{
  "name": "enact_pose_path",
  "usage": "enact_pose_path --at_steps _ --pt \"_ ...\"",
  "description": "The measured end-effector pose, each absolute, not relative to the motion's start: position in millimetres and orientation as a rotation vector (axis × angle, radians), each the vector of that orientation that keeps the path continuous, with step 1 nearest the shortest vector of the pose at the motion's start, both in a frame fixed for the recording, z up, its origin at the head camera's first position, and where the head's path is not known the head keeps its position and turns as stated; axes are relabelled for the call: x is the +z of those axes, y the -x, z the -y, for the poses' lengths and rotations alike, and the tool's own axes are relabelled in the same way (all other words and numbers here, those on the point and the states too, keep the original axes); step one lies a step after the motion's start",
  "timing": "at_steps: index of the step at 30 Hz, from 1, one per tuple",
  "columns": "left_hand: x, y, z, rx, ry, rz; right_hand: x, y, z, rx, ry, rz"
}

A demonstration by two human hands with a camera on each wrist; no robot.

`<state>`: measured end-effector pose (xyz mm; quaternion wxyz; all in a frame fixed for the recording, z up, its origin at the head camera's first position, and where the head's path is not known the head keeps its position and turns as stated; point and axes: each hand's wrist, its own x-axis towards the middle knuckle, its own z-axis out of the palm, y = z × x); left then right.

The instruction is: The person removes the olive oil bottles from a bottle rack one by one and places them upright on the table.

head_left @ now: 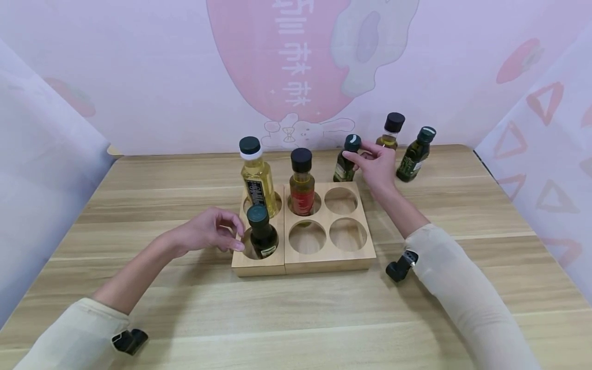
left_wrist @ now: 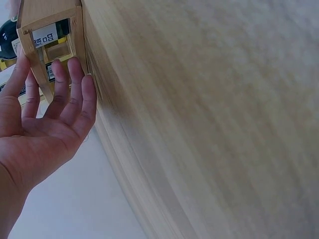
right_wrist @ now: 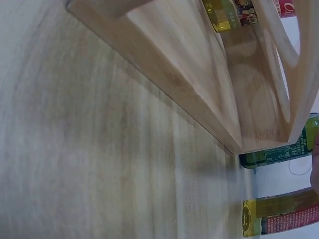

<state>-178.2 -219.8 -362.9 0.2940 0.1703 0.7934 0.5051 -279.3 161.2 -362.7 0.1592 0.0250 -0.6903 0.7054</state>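
Note:
My right hand [head_left: 380, 167] pinches the small dark green bottle [head_left: 343, 170] near its cap, just behind the wooden rack [head_left: 324, 265]. In the right wrist view this bottle's lower part [right_wrist: 276, 155] shows beside the rack's end, upright on the table. My left hand [head_left: 208, 232] lies at the rack's left side with relaxed fingers and holds nothing; its fingertips are right at the rack's wall. A dark bottle [head_left: 263, 235] leans in the front left hole. Behind it stands a tall yellow oil bottle [head_left: 260, 187], and right of that a red-labelled bottle [head_left: 302, 192].
Behind my right hand stand an oil bottle with a black cap [head_left: 388, 139] and another dark green bottle [head_left: 413, 160]. Three round holes in the rack's right part hold no bottle. A printed cloth [head_left: 176, 77] hangs behind the table [head_left: 185, 303].

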Motion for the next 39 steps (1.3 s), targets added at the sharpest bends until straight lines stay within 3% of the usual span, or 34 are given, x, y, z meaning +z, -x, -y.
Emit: enact_pose_path --at_steps 23,39 --pt "-363.9 176.7 219.9 1.348 -0.450 -2.104 -363.8 278.0 -158.0 1.973 -0.043 2.023" --pt "-361.3 176.2 219.2 1.341 -0.447 -2.113 -363.7 269.6 -165.6 2.104 -0.165 1.997"
